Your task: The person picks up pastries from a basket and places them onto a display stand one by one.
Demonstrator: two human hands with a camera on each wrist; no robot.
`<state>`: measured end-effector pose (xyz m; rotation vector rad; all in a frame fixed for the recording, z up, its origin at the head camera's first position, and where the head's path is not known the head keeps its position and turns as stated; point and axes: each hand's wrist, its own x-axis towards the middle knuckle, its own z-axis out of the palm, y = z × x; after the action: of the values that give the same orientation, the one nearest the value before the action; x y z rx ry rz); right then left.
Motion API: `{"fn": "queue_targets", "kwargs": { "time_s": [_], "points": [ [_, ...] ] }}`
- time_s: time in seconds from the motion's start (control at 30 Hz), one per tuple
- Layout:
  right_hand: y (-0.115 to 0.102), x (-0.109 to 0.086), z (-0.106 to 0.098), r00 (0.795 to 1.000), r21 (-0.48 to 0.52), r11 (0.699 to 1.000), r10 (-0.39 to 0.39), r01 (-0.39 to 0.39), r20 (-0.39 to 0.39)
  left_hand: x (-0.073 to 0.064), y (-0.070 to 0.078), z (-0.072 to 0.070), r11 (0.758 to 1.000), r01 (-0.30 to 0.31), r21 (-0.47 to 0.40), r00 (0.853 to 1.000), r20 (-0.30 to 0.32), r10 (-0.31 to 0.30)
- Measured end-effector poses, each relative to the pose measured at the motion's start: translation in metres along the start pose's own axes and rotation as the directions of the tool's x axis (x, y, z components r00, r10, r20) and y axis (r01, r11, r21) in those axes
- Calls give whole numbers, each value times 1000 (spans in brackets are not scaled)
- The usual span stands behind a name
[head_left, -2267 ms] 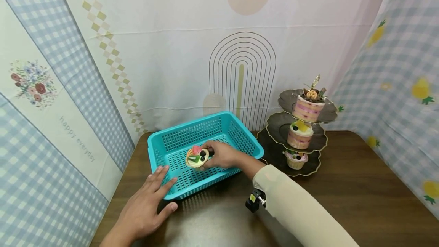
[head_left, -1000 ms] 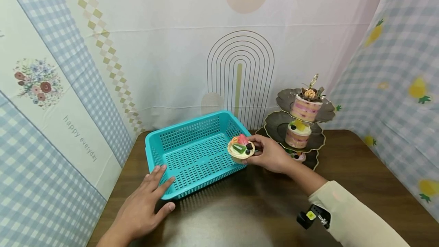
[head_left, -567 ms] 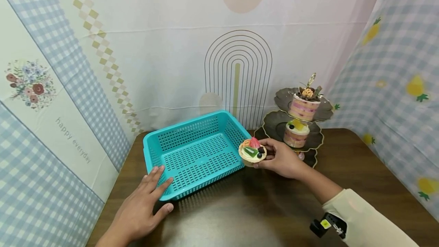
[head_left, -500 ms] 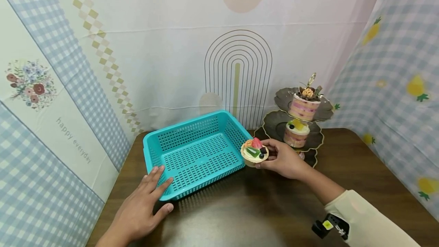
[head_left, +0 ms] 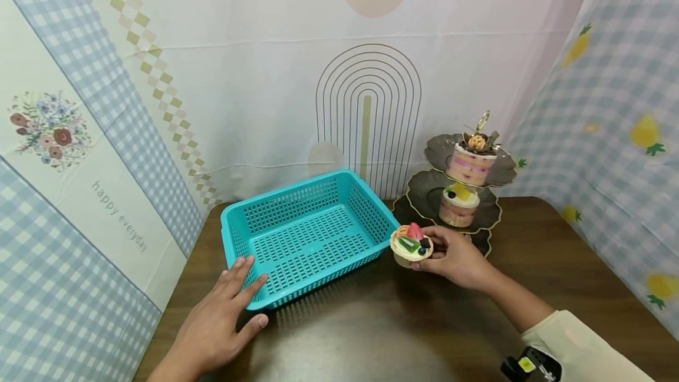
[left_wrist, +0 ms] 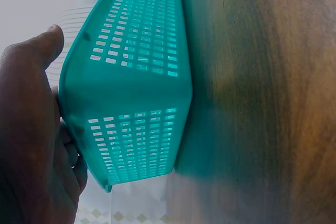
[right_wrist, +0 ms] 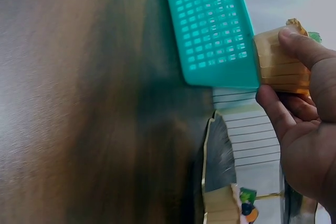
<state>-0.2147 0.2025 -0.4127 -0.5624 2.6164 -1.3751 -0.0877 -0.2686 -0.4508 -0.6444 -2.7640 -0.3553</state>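
Note:
My right hand (head_left: 461,259) pinches a fruit tart (head_left: 409,247) between thumb and fingers, just outside the right end of the turquoise basket (head_left: 328,279). Cream, a strawberry, a green slice and dark berries top the tart. In the right wrist view its pale ridged side (right_wrist: 281,65) overlaps the basket's corner. My left hand (head_left: 218,316) rests on the basket's near left rim with fingers straight, tips reaching inside. The left wrist view shows the thumb (left_wrist: 44,45) lying apart from the perforated wall (left_wrist: 134,90). Nothing lies in the basket.
A dark three-tier stand with gold-edged plates (head_left: 421,190) stands at the back right. Its top tier bears a layered cake (head_left: 472,167), the middle one a smaller cake (head_left: 458,210). On the lowest, a cupcake (right_wrist: 220,205) is mostly hidden in the head view. Patterned cloths surround the wooden table (head_left: 339,341).
My right hand has lifted the fruit tart out of the basket and carried it right past the end rim, then slightly nearer. The left hand stays on the rim.

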Motion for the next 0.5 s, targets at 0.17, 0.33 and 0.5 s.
{"fn": "queue_targets", "kwargs": {
  "time_s": [0.17, 0.33, 0.5],
  "points": [
    [9, -8, 1, 998, -51, 998, 29, -32, -50, 0, 1, -1, 1000, 6, 3, 1000, 10, -6],
    [20, -14, 3, 991, -95, 993, 56, -68, -126, 0, 2, -1, 1000, 20, -4, 999, 35, -20],
    [29, -18, 6, 974, -149, 982, 81, -114, -210, 0, 3, -1, 1000, 13, -5, 999, 30, -13]
  ]
}}
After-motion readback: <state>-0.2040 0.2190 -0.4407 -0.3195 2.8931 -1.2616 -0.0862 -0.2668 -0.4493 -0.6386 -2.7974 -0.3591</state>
